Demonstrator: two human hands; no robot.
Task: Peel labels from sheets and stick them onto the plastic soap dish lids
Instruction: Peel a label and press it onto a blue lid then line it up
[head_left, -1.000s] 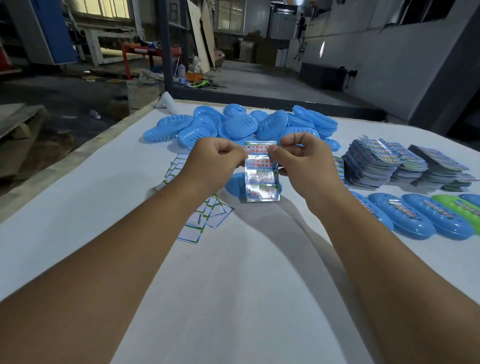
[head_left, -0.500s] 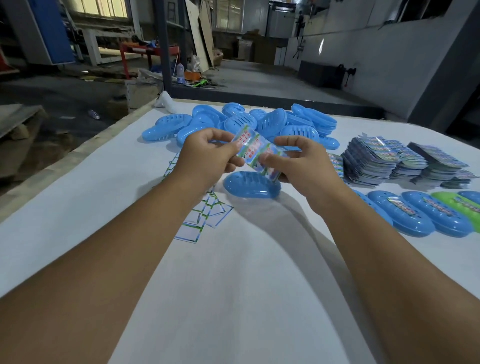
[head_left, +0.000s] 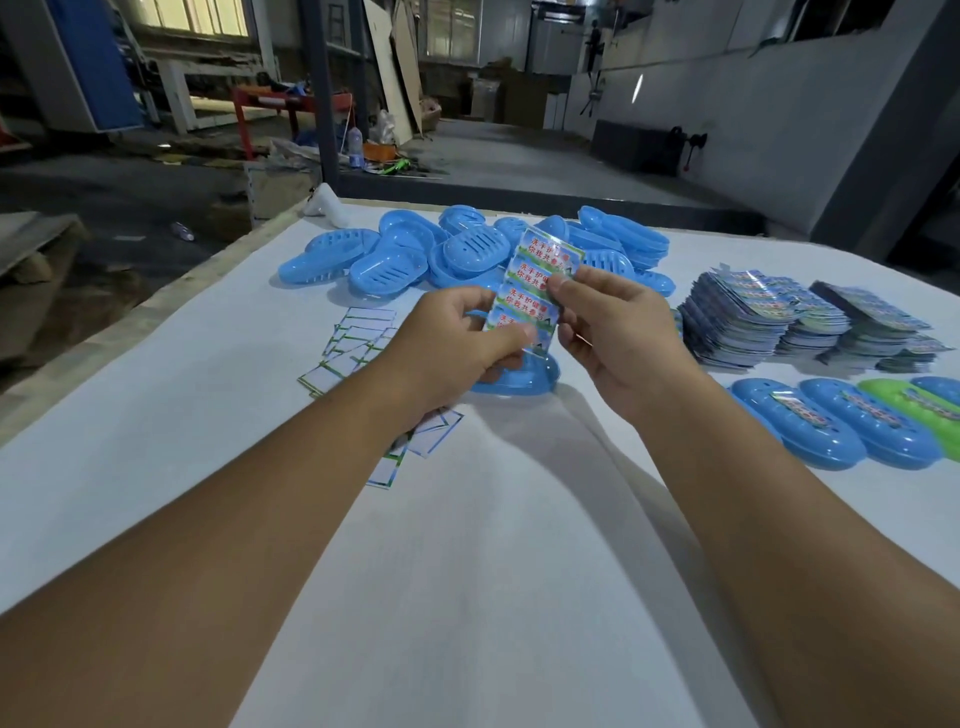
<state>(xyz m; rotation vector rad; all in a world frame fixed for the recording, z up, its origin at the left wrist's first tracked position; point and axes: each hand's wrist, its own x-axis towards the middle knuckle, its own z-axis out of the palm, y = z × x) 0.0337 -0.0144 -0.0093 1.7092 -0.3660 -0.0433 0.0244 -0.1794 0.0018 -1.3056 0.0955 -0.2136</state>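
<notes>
A white table (head_left: 156, 415) lay under both hands. Beyond them sat a heap of blue soap dish lids (head_left: 467, 249); 1 blue lid (head_left: 524, 376) lay directly beneath. The left hand (head_left: 457, 348) pinched the label sheet (head_left: 535, 291) at its lower end, the right hand (head_left: 613, 327) its right edge.

Both hands hold a label sheet (head_left: 535, 283) tilted above a blue lid (head_left: 524, 378) on the white table (head_left: 467, 545): left hand (head_left: 457, 348) pinches its lower end, right hand (head_left: 608, 332) its right edge. Pile of blue dishes (head_left: 467, 254) behind, sheet stacks (head_left: 748, 322) right, labelled lids (head_left: 831, 426) near right, spent backings (head_left: 353, 348) left.
</notes>
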